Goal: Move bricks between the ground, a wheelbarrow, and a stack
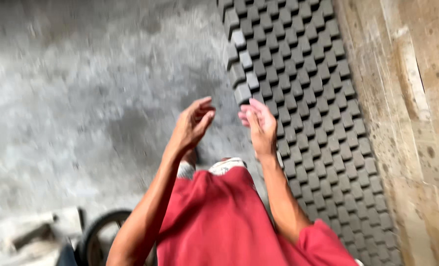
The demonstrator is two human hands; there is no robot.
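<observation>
Both my hands are raised in front of me over a grey concrete floor (71,113). My left hand (192,124) is empty, its fingers loosely curved and apart. My right hand (260,125) is also empty, fingers spread, palm facing the left hand. The two hands are a short gap apart and touch nothing. Just beyond and to the right of my right hand lie rows of grey paving blocks (308,83) set close together on the floor. My red shirt (219,216) fills the lower middle of the view.
A rough concrete wall or kerb (416,123) runs along the right side of the blocks. A dark wheel (101,231) and some rubble (30,234) sit at the lower left. The picture is motion-blurred.
</observation>
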